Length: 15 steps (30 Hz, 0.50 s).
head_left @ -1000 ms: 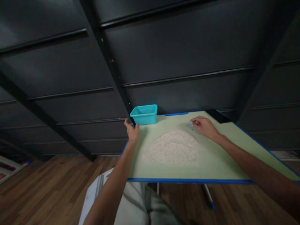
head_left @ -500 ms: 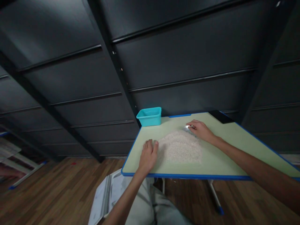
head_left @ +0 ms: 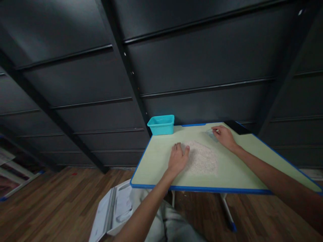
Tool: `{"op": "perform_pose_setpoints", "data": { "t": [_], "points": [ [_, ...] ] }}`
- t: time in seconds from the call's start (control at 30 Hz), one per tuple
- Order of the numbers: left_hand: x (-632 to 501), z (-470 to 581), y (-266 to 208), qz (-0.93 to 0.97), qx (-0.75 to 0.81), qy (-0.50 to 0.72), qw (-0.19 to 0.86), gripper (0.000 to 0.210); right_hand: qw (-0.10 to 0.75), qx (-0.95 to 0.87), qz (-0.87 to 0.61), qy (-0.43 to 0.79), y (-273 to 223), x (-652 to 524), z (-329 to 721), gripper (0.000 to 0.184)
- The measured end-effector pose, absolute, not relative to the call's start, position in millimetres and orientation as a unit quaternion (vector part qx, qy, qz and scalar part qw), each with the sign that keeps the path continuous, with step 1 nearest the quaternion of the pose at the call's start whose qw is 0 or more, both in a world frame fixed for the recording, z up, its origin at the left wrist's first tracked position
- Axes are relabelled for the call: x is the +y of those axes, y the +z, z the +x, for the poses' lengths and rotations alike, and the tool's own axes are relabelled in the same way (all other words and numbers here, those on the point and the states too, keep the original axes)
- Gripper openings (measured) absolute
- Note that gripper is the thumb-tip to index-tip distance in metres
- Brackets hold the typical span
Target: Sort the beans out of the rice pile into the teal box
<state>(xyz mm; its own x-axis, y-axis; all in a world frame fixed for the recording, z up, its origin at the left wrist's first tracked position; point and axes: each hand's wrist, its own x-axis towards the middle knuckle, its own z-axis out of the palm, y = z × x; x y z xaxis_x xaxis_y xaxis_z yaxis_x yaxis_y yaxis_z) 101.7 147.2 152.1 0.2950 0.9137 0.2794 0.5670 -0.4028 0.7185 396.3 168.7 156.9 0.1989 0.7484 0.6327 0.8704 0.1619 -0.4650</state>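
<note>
A pale heap of small grains [head_left: 203, 159], like rice, lies on the light green tabletop [head_left: 153, 164]. My left hand [head_left: 179, 156] rests at the heap's left edge with the thumb apart from the fingers. Beyond the heap, my right hand [head_left: 223, 134] pinches a thin, see-through flat piece [head_left: 211, 133]. Its exact kind is unclear, since the fingers cover part of it and it blends with the table.
A turquoise plastic basket [head_left: 161, 125] stands at the table's back left corner. At the back right lies a flat black object [head_left: 237, 127]. A dark panelled wall [head_left: 202, 60] rises behind. An open white box [head_left: 113, 208] is on the left, below table height.
My left hand has moved right, against the heap, whose left side is now narrower. My right hand has shifted back and right with the clear piece, away from the grains.
</note>
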Motion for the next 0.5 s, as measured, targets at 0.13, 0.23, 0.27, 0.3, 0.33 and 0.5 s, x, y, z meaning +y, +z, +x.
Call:
{"op": "perform_pose_setpoints", "data": {
  "t": [0.13, 0.23, 0.27, 0.3, 0.33, 0.5],
  "points": [
    [158.5, 95.0, 155.4, 0.745, 0.463, 0.377, 0.297, 0.075, 0.419, -0.61, -0.668, -0.076, 148.5, 174.5, 407.9, 0.03],
    [173.5, 78.5, 157.3, 0.731, 0.471, 0.409, 0.277, 0.07, 0.401, -0.612, -0.677, -0.076, 145.4, 182.7, 412.6, 0.028],
    [178.6, 72.5, 157.1, 0.727, 0.476, 0.417, 0.269, 0.069, 0.395, -0.611, -0.681, -0.077, 145.4, 187.0, 413.9, 0.028],
    [183.2, 66.8, 156.6, 0.722, 0.482, 0.422, 0.259, 0.069, 0.389, -0.61, -0.686, -0.078, 145.9, 192.2, 415.0, 0.027],
    [187.3, 61.8, 155.8, 0.72, 0.488, 0.425, 0.25, 0.069, 0.384, -0.606, -0.693, -0.081, 146.8, 198.1, 416.0, 0.026],
    [198.9, 52.5, 151.6, 0.726, 0.502, 0.417, 0.217, 0.061, 0.374, -0.55, -0.741, -0.092, 153.8, 230.1, 422.0, 0.023]
  ]
}}
